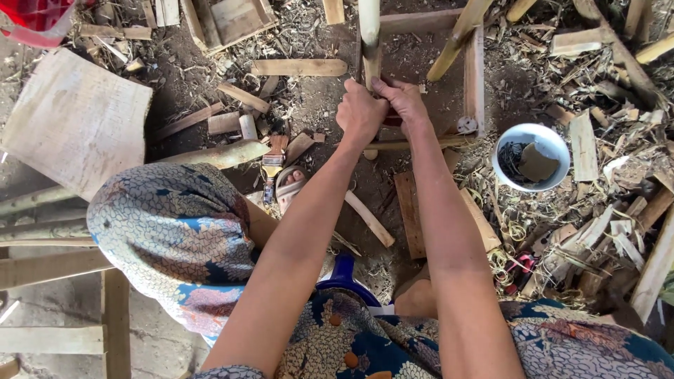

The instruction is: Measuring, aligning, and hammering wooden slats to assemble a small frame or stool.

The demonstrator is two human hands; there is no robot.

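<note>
Looking down from a seated person's head, the view takes in a dirt floor littered with wood scraps and shavings. At far left lies a pale board (74,119), with wooden slats (53,267) below it. A patterned knee (175,231) fills the lower left. Just right of it, a paintbrush (272,165) lies on the ground beside a sandalled foot (289,184). At centre, both arms reach forward. The left hand (361,112) and right hand (406,105) meet, touching each other, with fingers curled tightly around an upright pale pole (369,31) that belongs to a wooden frame (474,74). Something dark red shows between the hands, too hidden to identify. A second pole (458,35) leans just right of the first. Further right, a white bowl (554,140) sits on the ground holding dark bits and a brown piece. Offcuts (611,231) pile along the right edge.
</note>
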